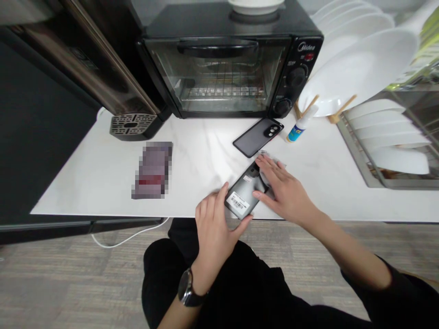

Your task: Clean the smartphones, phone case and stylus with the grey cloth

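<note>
A dark grey smartphone point(247, 186) lies back up and slanted near the counter's front edge, with a white barcode label on its lower back and the camera at its upper end. My left hand point(216, 219) grips the lower end, thumb on one side and fingers on the other. On the upper right part rests my right hand point(283, 192), its fingers pressing a crumpled greyish cloth point(282, 164) against the phone. Most of that cloth is hidden under the fingers. Just beyond lies a dark translucent phone case point(255, 138). A small white spray bottle point(299, 128) with a blue label stands right of the case.
A black toaster oven point(219, 75) stands at the back of the white counter point(199, 160). On the left are a pixelated flat object point(152, 171) and a machine with a drip tray point(132, 125). White plates point(363, 68) and a dish rack point(363, 167) stand at right.
</note>
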`<state>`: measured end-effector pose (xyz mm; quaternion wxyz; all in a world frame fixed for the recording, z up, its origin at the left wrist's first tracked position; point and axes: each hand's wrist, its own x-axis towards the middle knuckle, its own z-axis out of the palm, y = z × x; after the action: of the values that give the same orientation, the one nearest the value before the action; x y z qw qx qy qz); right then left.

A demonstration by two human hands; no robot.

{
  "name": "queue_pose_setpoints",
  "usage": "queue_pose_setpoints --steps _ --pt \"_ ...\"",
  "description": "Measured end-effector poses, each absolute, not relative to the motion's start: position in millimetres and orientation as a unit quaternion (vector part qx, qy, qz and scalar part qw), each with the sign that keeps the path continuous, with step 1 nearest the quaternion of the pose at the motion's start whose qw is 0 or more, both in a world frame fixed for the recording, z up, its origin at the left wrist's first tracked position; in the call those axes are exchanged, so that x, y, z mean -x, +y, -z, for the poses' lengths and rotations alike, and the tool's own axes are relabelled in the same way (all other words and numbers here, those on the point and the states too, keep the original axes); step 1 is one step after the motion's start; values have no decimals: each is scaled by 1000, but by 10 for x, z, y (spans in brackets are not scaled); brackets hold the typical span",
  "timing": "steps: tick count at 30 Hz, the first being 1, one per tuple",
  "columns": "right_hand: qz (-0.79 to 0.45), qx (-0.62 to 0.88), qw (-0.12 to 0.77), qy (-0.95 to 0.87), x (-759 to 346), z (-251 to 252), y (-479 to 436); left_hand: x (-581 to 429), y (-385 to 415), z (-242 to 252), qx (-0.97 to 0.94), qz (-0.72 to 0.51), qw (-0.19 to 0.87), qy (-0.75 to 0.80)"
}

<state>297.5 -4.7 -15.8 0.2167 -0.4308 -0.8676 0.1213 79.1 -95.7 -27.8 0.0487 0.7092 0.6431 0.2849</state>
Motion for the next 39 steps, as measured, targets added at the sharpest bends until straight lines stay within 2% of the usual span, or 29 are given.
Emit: queue_pose_setpoints --steps 9,17,21,26,29,33,36,39 --pt "-179 249 132 -943 -2664 28 -628 -773 -972 315 -712 -273 42 646" --pt "-56 433 169 -884 -3163 164 -132 -796 -942 296 -710 -287 41 641" --pt "-108 368 179 -906 -2809 157 -270 -791 -952 298 -715 -290 42 634" --pt "-178 243 146 -942 -2625 80 -637 -772 -977 317 -715 -277 49 641" --pt "-169 257 133 -942 -2888 71 -623 -777 -976 318 -718 -277 46 637" --pt "-92 360 145 -917 -3216 150 -361 -794 -959 302 -720 -290 37 629" --pt "-61 413 161 -894 -3166 224 -193 -800 -953 286 -721 -287 40 629" --pt "-78 400 177 -896 -2894 230 -198 -795 -951 290 -720 -290 45 629"
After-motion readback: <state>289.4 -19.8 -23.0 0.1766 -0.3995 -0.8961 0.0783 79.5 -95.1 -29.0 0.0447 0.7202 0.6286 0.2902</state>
